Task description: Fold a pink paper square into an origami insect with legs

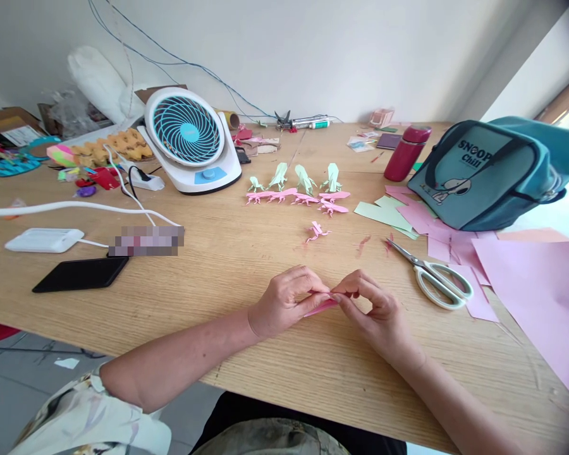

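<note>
Between my two hands is a folded strip of pink paper [321, 308], held just above the front part of the table. My left hand [291, 297] pinches it from the left, thumb and fingers pressed together. From the right, the thumb and fingertips of my right hand [372, 309] close on its other end, and the two hands' fingertips nearly meet. Most of the paper is hidden behind the fingers. Beyond my hands lies a small pink folded-paper insect [317, 232]. Further back, several pink paper insects [306, 198] lie in a row, with pale green ones [305, 179] standing behind them.
White-handled scissors [439, 284] lie right of my hands, near pink sheets [535, 297] and green paper [384, 215]. A teal bag [483, 174] and a red flask [406, 153] stand behind. At left are a fan [189, 139], a black phone [80, 274] and white cables [76, 205].
</note>
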`<state>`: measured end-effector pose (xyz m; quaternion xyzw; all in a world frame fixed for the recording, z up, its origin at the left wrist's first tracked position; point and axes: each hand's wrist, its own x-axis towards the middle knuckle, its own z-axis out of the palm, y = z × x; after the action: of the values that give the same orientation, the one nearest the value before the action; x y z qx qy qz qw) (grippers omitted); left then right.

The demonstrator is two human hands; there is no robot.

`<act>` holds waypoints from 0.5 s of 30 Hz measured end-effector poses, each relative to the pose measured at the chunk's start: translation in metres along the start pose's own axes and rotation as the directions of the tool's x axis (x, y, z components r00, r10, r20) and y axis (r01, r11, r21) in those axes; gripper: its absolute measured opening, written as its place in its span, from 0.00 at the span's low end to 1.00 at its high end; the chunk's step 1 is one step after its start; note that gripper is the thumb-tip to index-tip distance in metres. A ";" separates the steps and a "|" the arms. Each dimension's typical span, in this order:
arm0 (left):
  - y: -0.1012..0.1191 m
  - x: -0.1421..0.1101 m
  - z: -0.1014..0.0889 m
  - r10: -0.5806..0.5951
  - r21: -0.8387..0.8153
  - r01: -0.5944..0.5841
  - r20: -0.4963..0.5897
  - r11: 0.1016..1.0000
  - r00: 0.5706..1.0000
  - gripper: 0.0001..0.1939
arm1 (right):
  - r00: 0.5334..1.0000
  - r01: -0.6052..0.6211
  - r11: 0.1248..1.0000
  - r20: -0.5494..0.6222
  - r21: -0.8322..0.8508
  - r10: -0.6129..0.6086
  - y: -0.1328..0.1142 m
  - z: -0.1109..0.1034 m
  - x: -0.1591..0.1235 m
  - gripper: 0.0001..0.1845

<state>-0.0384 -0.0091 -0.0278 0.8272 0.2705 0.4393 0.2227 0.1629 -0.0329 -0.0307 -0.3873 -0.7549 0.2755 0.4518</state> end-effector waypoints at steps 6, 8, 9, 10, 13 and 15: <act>0.003 0.003 0.001 0.029 0.044 -0.030 0.015 0.999 0.999 0.05 | 0.999 0.032 0.999 -0.001 -0.039 -0.032 -0.002 0.001 -0.002 0.06; 0.004 0.003 0.000 -0.009 0.012 0.009 -0.006 1.000 1.000 0.04 | 0.999 0.048 0.998 -0.024 -0.048 -0.049 -0.002 0.001 -0.001 0.06; 0.005 0.004 0.000 -0.038 -0.007 0.037 -0.019 0.999 0.999 0.04 | 0.998 0.054 0.997 -0.040 -0.053 -0.056 -0.002 0.001 -0.001 0.06; 0.005 0.004 0.000 -0.069 -0.026 0.068 -0.030 0.997 0.997 0.04 | 0.997 0.058 0.997 -0.056 -0.056 -0.061 -0.002 0.000 -0.001 0.06; 0.006 0.004 -0.001 -0.139 -0.076 0.135 -0.051 0.988 0.989 0.06 | 0.994 0.067 0.996 -0.087 -0.055 -0.071 -0.002 -0.001 -0.001 0.06; 0.006 0.004 -0.001 -0.155 -0.101 0.148 -0.059 0.984 0.986 0.06 | 0.993 0.068 0.997 -0.089 -0.046 -0.071 -0.002 -0.002 -0.001 0.06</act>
<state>-0.0360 -0.0111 -0.0214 0.7775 0.3185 0.4608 0.2860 0.1642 -0.0345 -0.0291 -0.3825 -0.7524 0.2255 0.4865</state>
